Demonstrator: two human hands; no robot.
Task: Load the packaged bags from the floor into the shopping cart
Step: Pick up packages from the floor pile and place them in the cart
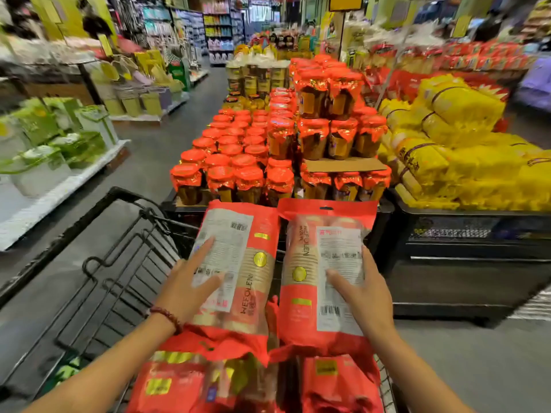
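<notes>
over the cart (98, 263), at the near middle of the scene, two red bags lie side by side on a heap of like bags (190, 383) that fills the basket. the left hand (186, 289) lies flat on the left bag (238, 263), fingers spread and straight, pressing on its white label rather than closed round it; the right hand (365, 296) lies the same way on the right bag (325, 272). neither grip has a bag pinched, as far as can be seen; the thumbs' undersides are hidden. each bag runs long from near to far, its far end tipped up toward the jar display (277, 138), the right one's hanger tab farthest. each hand sits on the near half of its own bag, so neither need cross. i judge the bags are being settled in place; the next move likely lets go and slides the hands back. no bags on the floor show here.
</notes>
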